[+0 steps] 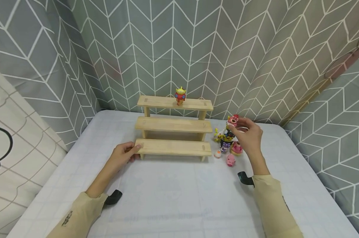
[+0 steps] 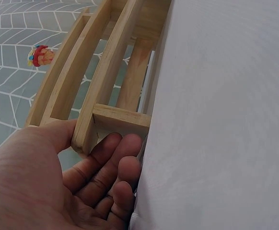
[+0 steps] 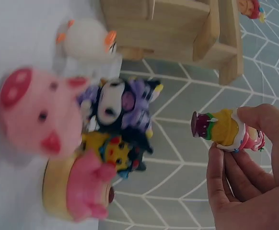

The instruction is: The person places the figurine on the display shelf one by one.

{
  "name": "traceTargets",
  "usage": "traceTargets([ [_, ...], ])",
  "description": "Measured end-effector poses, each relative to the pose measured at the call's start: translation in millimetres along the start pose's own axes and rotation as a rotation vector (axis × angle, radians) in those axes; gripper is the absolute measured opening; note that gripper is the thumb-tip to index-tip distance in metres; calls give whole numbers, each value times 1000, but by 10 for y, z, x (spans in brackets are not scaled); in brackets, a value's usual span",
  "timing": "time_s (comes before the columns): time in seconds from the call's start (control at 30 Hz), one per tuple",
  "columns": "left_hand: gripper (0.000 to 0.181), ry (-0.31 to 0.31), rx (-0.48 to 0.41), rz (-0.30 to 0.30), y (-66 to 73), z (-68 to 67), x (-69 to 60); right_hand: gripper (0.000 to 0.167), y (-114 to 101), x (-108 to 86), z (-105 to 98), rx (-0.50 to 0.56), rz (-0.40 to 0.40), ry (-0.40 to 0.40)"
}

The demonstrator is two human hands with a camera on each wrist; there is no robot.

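A three-tier wooden display stand (image 1: 173, 147) stands on the white-covered table. My left hand (image 1: 122, 155) grips the left end of its lowest shelf, thumb on top and fingers beneath (image 2: 115, 167). On the top shelf stands a small green-headed alien figurine (image 1: 180, 96) in red. To the right of the stand, my right hand (image 1: 251, 136) pinches a small pink bear figurine (image 1: 232, 120) between thumb and fingers, above a cluster of toys. In the right wrist view that figurine (image 3: 228, 130) shows a yellow middle and a dark round base, clear of the table.
Under my right hand are a pink pig (image 1: 231, 160), a small white bird-like toy (image 1: 217, 154), a black-and-purple figurine (image 1: 225, 146), a pink figure on a tan base (image 1: 236, 148) and a yellow Pikachu-like figurine (image 3: 113, 152). A patterned curtain (image 1: 173, 49) hangs behind the table.
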State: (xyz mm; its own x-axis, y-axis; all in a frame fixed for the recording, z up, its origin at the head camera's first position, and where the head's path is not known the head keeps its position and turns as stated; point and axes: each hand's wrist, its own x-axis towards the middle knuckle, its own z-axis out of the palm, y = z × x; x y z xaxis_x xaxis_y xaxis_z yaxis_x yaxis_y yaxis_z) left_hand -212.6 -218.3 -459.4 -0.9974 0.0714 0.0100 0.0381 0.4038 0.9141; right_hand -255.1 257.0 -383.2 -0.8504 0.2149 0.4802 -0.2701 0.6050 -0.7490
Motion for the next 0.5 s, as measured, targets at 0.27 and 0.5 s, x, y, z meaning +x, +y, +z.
traceTargets([
  [0.27,33,8,3,4,-4,-13,-13,41,-217,4,211,107,-24,-18],
  [0.5,28,-13,-15,15,219,-19,-129,44,-356,-22,333,199,-41,-51],
])
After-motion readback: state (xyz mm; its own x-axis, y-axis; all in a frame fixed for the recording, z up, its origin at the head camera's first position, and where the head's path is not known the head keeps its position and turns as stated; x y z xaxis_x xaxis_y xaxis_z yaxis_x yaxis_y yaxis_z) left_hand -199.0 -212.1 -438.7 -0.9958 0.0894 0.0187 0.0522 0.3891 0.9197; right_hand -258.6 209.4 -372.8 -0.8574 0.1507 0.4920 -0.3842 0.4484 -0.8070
